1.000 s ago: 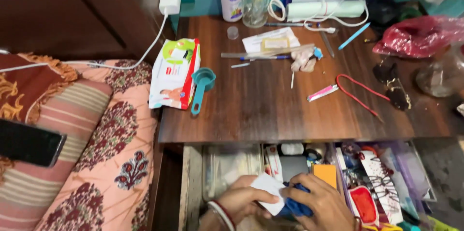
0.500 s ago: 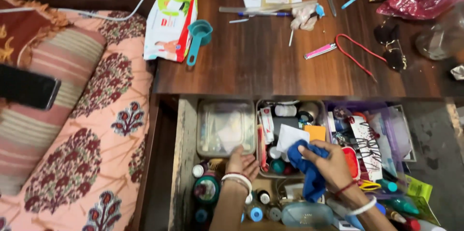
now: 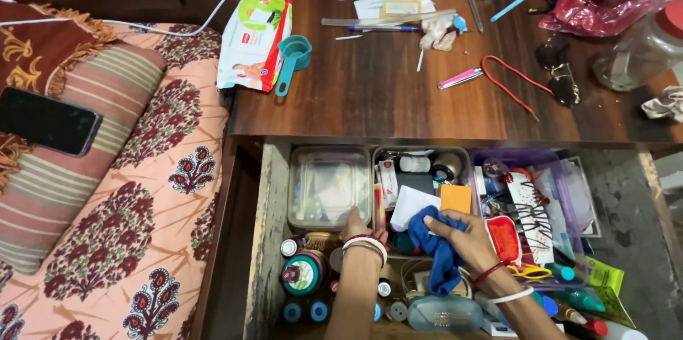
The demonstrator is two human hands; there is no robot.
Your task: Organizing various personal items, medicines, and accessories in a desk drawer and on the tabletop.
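An open wooden drawer under the table is crammed with small items. My left hand rests its fingers on the near edge of a clear lidded plastic box at the drawer's left. My right hand grips a blue cloth that hangs down over a middle tray holding white paper, an orange pad and small tubes. Both wrists wear bangles.
A purple bin with a red case and scissors fills the drawer's right. Small jars and bottles crowd the front. The brown table holds a wipes pack, teal scoop, pens, red bag, jar. A phone lies on bedding.
The view has tilted down and the drawer shows further open. My left hand moved up to the clear box. My right hand still holds the blue cloth, now lower over the middle tray.
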